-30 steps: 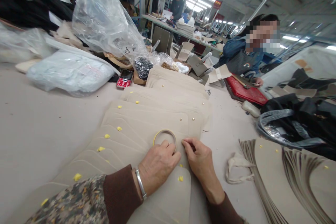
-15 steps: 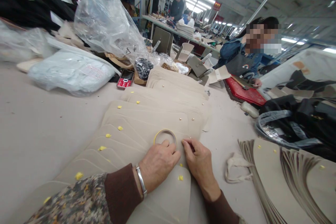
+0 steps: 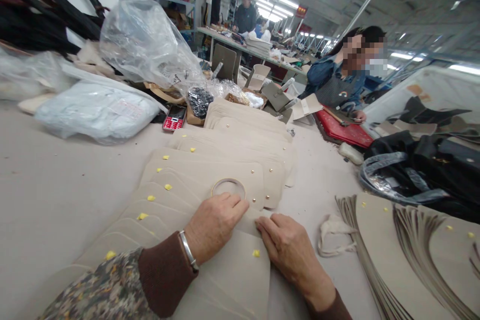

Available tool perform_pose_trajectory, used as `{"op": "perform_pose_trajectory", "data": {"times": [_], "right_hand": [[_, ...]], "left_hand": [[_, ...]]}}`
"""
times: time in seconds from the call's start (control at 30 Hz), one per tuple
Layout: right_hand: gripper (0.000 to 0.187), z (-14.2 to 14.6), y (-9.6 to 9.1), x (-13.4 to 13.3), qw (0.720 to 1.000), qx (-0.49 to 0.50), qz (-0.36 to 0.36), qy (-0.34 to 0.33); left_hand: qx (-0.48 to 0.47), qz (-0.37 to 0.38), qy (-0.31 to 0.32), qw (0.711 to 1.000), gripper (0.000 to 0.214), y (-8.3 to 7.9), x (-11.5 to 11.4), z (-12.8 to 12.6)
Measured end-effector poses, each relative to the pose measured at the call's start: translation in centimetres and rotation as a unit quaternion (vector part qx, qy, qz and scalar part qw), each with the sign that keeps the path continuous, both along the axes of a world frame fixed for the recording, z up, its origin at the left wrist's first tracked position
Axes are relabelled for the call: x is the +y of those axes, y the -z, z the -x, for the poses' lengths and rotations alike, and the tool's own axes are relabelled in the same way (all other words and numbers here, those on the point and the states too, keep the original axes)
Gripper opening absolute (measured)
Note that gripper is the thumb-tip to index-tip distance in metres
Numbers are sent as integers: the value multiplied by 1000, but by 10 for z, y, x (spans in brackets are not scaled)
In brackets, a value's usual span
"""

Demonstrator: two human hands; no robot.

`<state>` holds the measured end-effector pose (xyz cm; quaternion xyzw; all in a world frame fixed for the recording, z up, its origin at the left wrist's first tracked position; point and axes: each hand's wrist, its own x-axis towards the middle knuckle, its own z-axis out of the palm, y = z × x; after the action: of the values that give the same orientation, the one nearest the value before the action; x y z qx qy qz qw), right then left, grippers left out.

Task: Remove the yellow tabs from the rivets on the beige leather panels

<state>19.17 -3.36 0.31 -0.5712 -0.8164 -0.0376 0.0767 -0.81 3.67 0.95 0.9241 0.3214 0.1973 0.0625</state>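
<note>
My left hand is closed around a narrow roll of tape, whose ring stands out beyond the fingers. My right hand has its thumb and fingers pinched together at the right edge of a beige panel; what is between the fingertips is hidden. A small yellow tab sticks to this panel, just left of the right hand. Under and beyond both hands lies a fanned stack of similar beige panels, some with yellow tabs on the left and small metal studs on the right.
More beige pieces lie fanned at right, near a crumpled cloth scrap and black bags. Clear plastic bags, a white wrapped package and a red-keyed phone stand at back left. A co-worker works beside a red board.
My right hand has moved down slightly, toward the panel's near edge, uncovering a metal stud. My left hand and the tape roll have shifted a little left. The view has tilted slightly.
</note>
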Motion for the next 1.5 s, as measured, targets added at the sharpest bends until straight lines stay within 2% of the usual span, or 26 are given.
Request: {"op": "perform_pose_trajectory", "data": {"times": [0.07, 0.13, 0.27, 0.37, 0.5, 0.63, 0.77, 0.87, 0.97, 1.03, 1.07, 1.13, 1.2, 1.23, 1.27, 1.33, 1.43, 1.5], "right_hand": [[22, -3, -5, -5, 999, 25, 31, -6], [25, -8, -7, -7, 992, 117, 49, 15], [27, -12, -10, -5, 931, 348, 18, 106], [18, -3, -17, -4, 909, 410, 4, 70], [20, 12, -25, -1, 912, 409, -31, -10], [19, 20, -24, 4, 925, 373, -61, -45], [17, 22, -17, 7, 941, 319, -105, -38], [18, 25, -11, 8, 949, 282, -137, -20], [18, 31, -11, 8, 941, 316, -122, 17], [15, 35, -11, 9, 909, 406, -55, 79], [15, 37, -11, 10, 877, 465, -4, 119], [20, 38, -9, 15, 785, 583, 97, 187], [26, 34, -5, 22, 695, 664, 143, 236], [29, 30, -2, 25, 670, 682, 145, 254], [31, 26, 1, 28, 661, 685, 142, 269], [34, 19, 8, 33, 680, 662, 137, 283], [32, 13, 16, 37, 736, 611, 136, 260], [31, 14, 18, 38, 764, 580, 133, 247]], "left_hand": [[-26, 7, 7, 1000, 18, 0, 0, 2], [-67, 18, 26, 997, 19, 1, 0, 2], [-158, 24, 69, 985, 30, 0, -2, 0], [-175, 20, 74, 982, 37, -1, -5, -2], [-164, 9, 64, 984, 33, 0, -9, -4], [-161, 7, 69, 984, 32, 1, -11, -4], [-154, 61, 74, 983, 21, -3, -11, -4], [-135, 120, 55, 982, 14, -5, -8, -2], [-128, 137, 42, 981, 14, -4, -5, -1], [-126, 110, 42, 985, 17, -2, -5, -2], [-128, 91, 45, 987, 18, -2, -5, -2], [-144, 54, 50, 987, 21, -1, -7, -3], [-159, 26, 51, 986, 23, -2, -9, -3], [-154, 15, 44, 987, 23, -2, -9, -3], [-136, 7, 35, 990, 22, -1, -9, -3], [-62, -1, 11, 998, 20, 1, -8, -3], [56, 7, -7, 998, 15, 6, -6, -5], [85, 16, -4, 996, 12, 8, -5, -8]]}}
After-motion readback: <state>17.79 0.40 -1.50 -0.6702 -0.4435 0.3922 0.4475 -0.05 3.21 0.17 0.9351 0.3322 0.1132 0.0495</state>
